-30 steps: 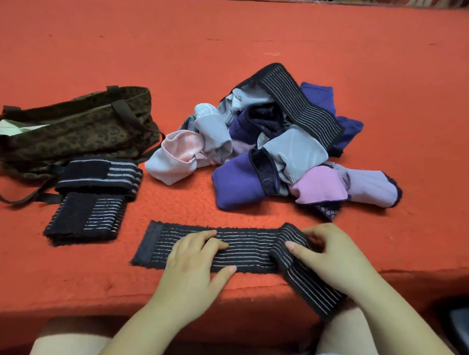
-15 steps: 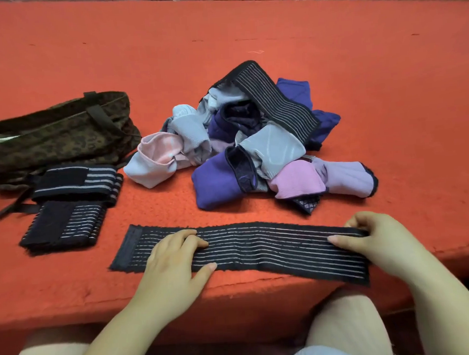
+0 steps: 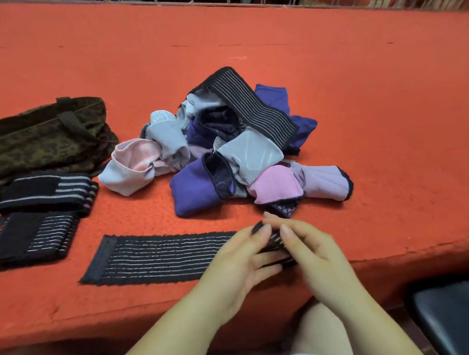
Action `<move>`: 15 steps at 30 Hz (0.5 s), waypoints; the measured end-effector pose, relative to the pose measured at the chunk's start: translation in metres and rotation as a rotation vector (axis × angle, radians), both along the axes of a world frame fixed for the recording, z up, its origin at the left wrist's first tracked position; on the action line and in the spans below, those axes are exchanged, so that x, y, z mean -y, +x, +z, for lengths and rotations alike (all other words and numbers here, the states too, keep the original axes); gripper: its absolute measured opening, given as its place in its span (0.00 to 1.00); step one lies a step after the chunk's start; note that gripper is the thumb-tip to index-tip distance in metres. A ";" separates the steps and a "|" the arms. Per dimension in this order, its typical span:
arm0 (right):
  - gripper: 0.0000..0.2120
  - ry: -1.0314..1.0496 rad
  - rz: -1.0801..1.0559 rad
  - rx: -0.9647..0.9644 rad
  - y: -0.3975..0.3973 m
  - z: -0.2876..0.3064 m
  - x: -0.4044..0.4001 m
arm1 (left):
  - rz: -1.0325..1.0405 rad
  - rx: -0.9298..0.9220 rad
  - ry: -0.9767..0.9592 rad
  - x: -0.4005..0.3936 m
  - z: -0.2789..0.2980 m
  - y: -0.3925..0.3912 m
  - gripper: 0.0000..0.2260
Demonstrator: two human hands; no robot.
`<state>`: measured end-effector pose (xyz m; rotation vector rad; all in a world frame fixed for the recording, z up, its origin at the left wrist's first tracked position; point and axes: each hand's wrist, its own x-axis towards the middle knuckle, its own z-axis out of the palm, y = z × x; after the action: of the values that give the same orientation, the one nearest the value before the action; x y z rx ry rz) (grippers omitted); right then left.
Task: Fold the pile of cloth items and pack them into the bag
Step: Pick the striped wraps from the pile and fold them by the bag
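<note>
A black striped band (image 3: 161, 257) lies flat along the near edge of the red surface (image 3: 388, 113). The left hand (image 3: 241, 262) and right hand (image 3: 309, 252) meet at its right end, both gripping the bunched, rolled-up part between their fingers. Behind them sits a pile of cloth items (image 3: 231, 150) in the middle. Two folded bands (image 3: 38, 214) lie at the left edge, just in front of the camouflage bag (image 3: 41, 137).

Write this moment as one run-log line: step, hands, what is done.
step: rolling band's right end | left hand, right hand: both on band | done: two bands folded by bag | pile waiting
</note>
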<state>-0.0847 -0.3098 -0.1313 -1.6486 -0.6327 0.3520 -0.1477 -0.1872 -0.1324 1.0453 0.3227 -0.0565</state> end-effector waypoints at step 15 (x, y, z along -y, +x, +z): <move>0.44 -0.446 0.331 0.561 -0.004 -0.021 -0.071 | 0.411 -0.006 0.239 -0.107 -0.004 -0.053 0.12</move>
<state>-0.0883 -0.2387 -0.1523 -2.0905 -1.3324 0.2777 -0.2005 -0.0802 -0.1365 1.1963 0.5540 0.3557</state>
